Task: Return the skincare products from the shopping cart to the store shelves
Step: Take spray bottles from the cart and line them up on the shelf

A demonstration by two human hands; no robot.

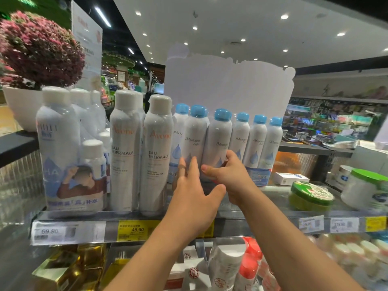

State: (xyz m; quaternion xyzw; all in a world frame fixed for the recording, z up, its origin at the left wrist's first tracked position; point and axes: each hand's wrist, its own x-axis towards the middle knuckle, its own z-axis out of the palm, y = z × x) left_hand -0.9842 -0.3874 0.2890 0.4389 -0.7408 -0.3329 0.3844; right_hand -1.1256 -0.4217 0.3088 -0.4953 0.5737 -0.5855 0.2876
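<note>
Two hands at shelf [134, 216] 12 o'clock: right hand [231, 177] gripping spray can [217, 143] low; left hand [194, 198] flat, fingers straight. Can likely light, slick; best gripped mid-body.

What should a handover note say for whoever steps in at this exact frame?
Left hand: open, straight fingers against the lower front of a blue-capped spray bottle on the top shelf.
Right hand: fingers curled round the base of the next blue-capped bottle, which stands upright in the row.
Done: these bottles are on the shelf, beside the white-capped spray cans.
Left: let go and straighten the row. The cart is out of view, so what remains in it cannot be told.
</note>
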